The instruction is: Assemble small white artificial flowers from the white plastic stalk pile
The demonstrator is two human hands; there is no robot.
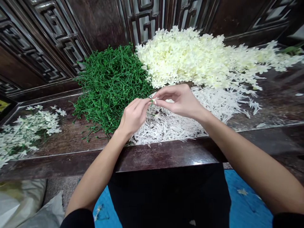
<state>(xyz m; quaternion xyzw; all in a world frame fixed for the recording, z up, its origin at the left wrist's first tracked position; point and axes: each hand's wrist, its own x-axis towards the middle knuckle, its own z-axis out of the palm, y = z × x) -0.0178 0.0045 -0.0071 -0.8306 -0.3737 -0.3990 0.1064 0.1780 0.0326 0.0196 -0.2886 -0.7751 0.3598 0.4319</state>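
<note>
My left hand [135, 114] is closed in a pinch on a green plastic flower stem [152, 101], most of it hidden by the fingers. The fingertips of my right hand [181, 99] meet the left ones, pinching a small white stamen piece [155, 99] at the stem's tip. Below both hands spreads a heap of thin white stamen pieces [171, 126]. A tangled pile of green plastic stems [111, 82] lies just left of my left hand. Behind my right hand is a big mound of cream-white artificial flower petals [190, 57].
Assembled white flowers on green stems [30, 129] lie at the bench's left end. A dark carved wooden back [104, 25] rises behind the piles. The wooden bench's front edge [166, 155] runs close before my body. Pale bags [30, 202] stand on the floor at lower left.
</note>
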